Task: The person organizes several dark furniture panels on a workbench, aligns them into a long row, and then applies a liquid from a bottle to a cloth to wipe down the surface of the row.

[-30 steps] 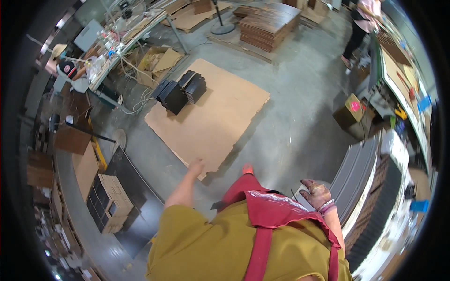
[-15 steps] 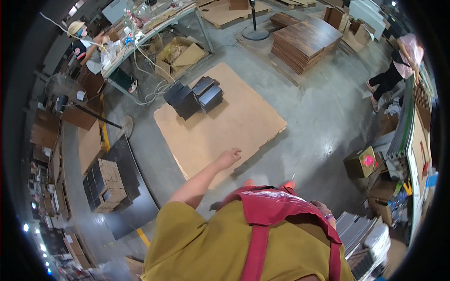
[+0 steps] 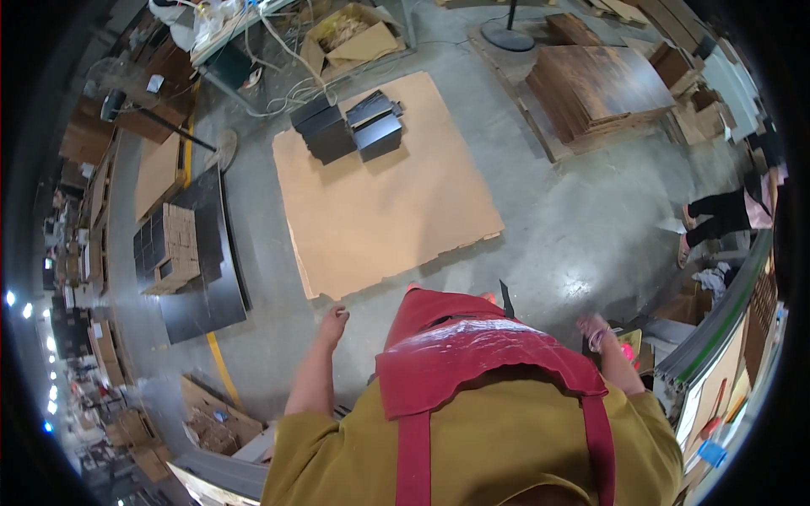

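Note:
My left hand [image 3: 335,323] hangs in the air over the grey floor, just off the near left corner of a large brown cardboard sheet [image 3: 384,219]. Its fingers are loosely curled, and nothing shows in them. On the other side of my red apron [image 3: 481,337], my right hand [image 3: 594,329] hangs low with a band at the wrist; motion smears its fingers. Two groups of dark panels or boxes, one on the left [image 3: 324,131] and one on the right [image 3: 376,137], stand together on the far part of the cardboard, out of reach of both hands.
To the left, a block of stacked cartons [image 3: 173,249] sits on a black board [image 3: 207,295]. A pile of brown wood-grain panels [image 3: 599,93] lies at far right. Beyond the cardboard are a workbench [image 3: 253,101] and an open carton [image 3: 359,42]. Another person [image 3: 726,215] stands at right.
My view has shifted and turned a little right. My left hand has drawn back from over the cardboard to my left side. My right hand has swung out from beside the apron.

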Demonstrator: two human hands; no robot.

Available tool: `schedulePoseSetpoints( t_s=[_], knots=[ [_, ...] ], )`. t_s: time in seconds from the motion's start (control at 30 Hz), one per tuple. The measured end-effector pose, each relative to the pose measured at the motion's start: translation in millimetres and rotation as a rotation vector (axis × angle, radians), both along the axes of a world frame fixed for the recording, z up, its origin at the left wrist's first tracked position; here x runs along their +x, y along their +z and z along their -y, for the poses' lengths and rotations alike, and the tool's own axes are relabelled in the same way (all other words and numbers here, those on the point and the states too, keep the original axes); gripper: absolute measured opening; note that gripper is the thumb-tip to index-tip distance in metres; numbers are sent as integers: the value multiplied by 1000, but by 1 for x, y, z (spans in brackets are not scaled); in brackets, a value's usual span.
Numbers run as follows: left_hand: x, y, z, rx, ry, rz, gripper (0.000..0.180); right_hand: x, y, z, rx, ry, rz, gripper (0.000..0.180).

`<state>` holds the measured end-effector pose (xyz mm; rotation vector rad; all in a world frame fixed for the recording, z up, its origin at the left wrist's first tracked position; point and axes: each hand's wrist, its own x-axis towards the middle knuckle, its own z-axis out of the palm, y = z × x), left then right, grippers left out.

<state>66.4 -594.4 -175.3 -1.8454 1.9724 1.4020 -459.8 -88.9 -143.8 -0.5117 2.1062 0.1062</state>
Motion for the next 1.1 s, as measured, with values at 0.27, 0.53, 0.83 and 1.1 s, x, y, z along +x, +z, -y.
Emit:
schedulePoseSetpoints(
  t_s=[0.27,0.53,0.83,1.1],
  knots=[
    [46,-58,-68,197,275,-39,44,-91,8,252,-514,52,47,44],
    [-4,-2,36,-53,413,-200,40,-70,83,368,-346,83,-42,52],
    [3,-53,14,30,433,4,46,-107,35,398,-174,135,4,48],
    [-6,-43,-7,147,389,273,46,-112,-32,517,35,372,201,49]
  ],
)
